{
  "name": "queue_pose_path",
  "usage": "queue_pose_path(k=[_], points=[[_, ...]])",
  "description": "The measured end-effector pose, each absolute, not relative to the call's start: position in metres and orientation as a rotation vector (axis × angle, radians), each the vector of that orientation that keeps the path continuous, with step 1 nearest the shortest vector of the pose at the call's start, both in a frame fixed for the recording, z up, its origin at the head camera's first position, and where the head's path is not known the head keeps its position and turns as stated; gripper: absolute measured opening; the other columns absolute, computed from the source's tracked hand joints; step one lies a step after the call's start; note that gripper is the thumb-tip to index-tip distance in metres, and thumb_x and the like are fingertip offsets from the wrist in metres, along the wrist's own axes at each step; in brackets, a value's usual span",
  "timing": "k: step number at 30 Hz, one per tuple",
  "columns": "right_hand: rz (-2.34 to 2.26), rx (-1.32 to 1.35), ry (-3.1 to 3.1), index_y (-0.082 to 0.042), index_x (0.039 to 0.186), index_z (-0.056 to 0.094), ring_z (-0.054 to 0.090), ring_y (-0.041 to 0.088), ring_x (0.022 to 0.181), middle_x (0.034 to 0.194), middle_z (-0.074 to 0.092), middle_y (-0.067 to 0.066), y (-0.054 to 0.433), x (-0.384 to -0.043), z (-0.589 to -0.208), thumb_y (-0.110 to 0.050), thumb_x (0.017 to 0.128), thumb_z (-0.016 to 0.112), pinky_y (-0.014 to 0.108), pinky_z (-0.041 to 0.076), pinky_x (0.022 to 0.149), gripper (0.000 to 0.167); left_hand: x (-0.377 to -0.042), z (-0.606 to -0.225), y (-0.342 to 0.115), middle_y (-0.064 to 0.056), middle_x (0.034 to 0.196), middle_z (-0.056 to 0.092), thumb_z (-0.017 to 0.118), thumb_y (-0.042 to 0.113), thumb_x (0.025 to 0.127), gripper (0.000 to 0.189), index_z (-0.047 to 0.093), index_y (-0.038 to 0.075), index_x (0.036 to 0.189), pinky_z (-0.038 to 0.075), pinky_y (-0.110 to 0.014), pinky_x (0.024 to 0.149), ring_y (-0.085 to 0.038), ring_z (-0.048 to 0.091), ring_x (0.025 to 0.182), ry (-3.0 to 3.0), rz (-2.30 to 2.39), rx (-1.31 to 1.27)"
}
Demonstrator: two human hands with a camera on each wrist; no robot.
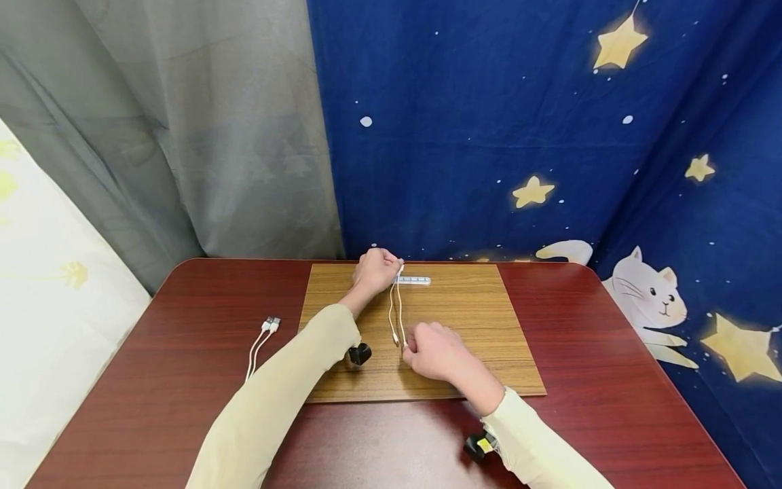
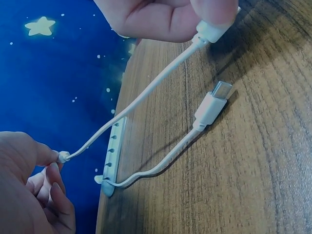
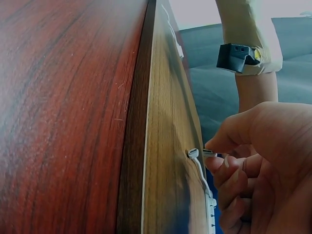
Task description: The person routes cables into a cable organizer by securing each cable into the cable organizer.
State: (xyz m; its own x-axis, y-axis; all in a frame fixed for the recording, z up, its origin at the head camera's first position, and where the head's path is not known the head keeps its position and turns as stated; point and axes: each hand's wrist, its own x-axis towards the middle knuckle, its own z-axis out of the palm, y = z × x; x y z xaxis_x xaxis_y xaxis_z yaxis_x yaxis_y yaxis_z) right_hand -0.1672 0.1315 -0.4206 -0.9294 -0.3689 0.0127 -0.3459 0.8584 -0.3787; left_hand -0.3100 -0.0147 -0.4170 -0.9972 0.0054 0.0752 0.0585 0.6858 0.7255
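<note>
The person's left hand (image 1: pixel 374 269) pinches one white charging cable (image 2: pixel 146 95) between thumb and fingertips, just above the cable-clip strip (image 2: pixel 113 156) at the back of the wood-grain board (image 1: pixel 470 326). Nearer the person, the right hand (image 1: pixel 435 350) has thumb and finger closed on that cable's plug (image 3: pixel 209 152), so the cord runs from one set of fingers to the other. Just beside the right fingertips I see a loose USB-C plug (image 2: pixel 211 108), its cord seated in the strip's end slot. Well left of the left fingers, two USB-A plugs (image 1: pixel 271 324) lie on the reddish table (image 1: pixel 171 380).
</note>
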Motion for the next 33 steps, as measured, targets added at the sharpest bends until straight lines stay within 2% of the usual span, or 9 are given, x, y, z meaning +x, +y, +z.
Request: queue_pose_path(k=[11,22,33], points=[[-0.576,-0.539,2.991,-0.02,0.064,0.051,0.049,0.017,0.057,0.061,0.049,-0.003,0.134,-0.168,-0.422,-0.02,0.084,0.069,0.037,0.039,0.051,0.027,-0.32,-0.426,-0.009,0.006,0.083,0.07,0.07,0.032,0.095,0.018,0.075,0.017,0.086,0.049,-0.04,0.077,-0.017,0.065,0.089,-2.882,-1.198,0.006],[-0.565,-0.483,3.01,-0.02,0.065,0.052,0.05,0.018,0.057,0.06,0.05,-0.003,0.137,-0.169,-0.421,-0.021,0.087,0.067,0.038,0.04,0.051,0.027,-0.32,-0.429,-0.009,0.004,0.093,0.072,0.066,0.033,0.099,0.021,0.075,0.016,0.092,0.049,-0.042,0.076,-0.02,0.064,0.089,-2.901,-1.176,-0.053],[-0.559,-0.446,2.995,-0.019,0.065,0.052,0.049,0.017,0.056,0.06,0.05,-0.003,0.136,-0.17,-0.418,-0.021,0.089,0.067,0.036,0.039,0.052,0.028,-0.325,-0.433,-0.004,0.004,0.09,0.07,0.067,0.033,0.099,0.02,0.073,0.016,0.091,0.049,-0.043,0.077,-0.02,0.063,0.087,-2.917,-1.145,-0.082]])
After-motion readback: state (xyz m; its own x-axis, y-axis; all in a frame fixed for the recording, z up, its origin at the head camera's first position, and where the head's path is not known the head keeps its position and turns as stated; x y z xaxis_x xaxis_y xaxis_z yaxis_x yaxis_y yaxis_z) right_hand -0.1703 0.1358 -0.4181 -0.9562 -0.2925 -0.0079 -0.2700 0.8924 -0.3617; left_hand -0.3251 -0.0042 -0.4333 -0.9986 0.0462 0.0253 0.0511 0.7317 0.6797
